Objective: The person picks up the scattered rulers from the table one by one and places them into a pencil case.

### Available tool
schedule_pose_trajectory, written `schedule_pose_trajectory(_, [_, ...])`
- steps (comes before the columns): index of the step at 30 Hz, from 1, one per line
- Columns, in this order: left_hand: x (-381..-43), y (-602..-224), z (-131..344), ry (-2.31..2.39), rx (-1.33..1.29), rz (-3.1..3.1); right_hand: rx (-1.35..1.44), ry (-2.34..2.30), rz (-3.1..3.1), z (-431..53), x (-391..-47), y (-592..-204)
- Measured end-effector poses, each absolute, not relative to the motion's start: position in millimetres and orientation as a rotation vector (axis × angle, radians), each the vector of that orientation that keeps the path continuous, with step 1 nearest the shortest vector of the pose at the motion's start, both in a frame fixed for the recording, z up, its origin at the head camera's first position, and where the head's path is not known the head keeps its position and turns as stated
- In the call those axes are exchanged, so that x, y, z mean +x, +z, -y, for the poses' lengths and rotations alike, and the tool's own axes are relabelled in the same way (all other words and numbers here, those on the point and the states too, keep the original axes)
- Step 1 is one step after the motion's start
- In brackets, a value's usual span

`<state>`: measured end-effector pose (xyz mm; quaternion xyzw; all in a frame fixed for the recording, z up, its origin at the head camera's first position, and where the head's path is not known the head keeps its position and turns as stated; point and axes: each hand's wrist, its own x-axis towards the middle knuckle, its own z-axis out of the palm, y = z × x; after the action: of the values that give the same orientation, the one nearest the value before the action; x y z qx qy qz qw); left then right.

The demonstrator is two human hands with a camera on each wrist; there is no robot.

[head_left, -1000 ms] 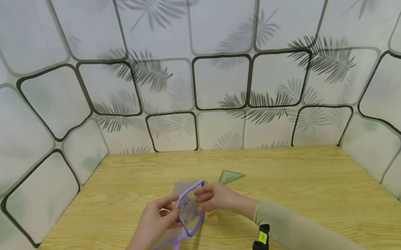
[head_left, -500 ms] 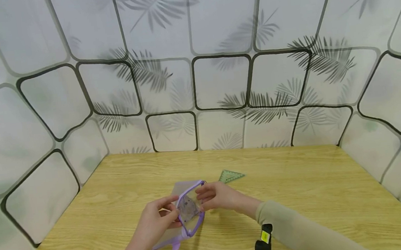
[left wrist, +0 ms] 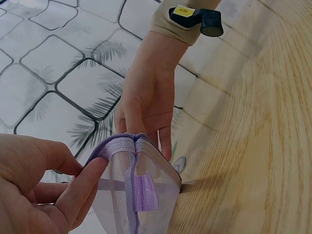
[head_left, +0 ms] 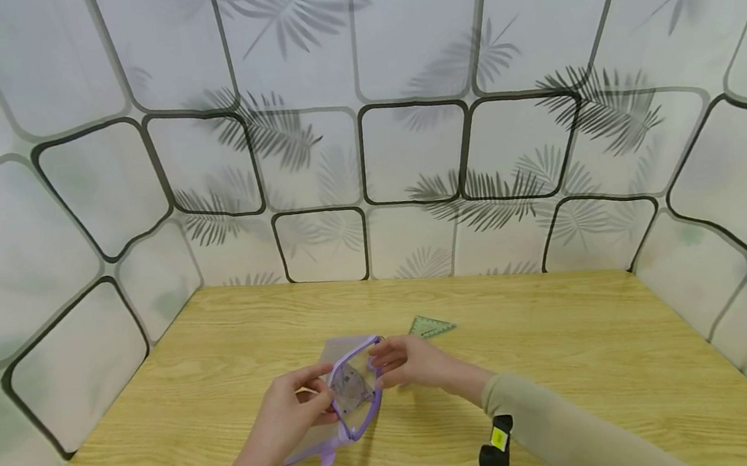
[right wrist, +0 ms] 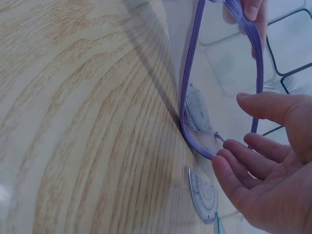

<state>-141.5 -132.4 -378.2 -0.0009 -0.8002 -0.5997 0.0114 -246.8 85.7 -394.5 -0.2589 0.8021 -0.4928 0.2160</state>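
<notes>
Purple trim (right wrist: 259, 68) is pinched by fingers of the left hand (head_left: 292, 404); those of the right hand (head_left: 411, 363) spread loosely at the mouth of the mesh pouch (left wrist: 139, 185) on the worktop (head_left: 568, 364). Should the pinch slip, the mouth could collapse; a stray knuckle might nudge the protractor (right wrist: 204, 195).

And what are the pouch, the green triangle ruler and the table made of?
The pouch looks like synthetic mesh, as a fine see-through weave shows, with fabric-like purple trim. The green triangle ruler, thin and marked with a scale, is probably plastic, seemingly translucent. The table shows yellowish wood grain with a slight sheen; real wood or printed laminate, I can't tell.
</notes>
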Motion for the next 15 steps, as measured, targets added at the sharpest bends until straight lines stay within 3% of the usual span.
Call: schedule_pose_trajectory(15, [-141.2,-377.1,132.3,-1.875,0.0,2.498,-0.741,-1.298,-2.344,-93.2,-252.3,-389.5])
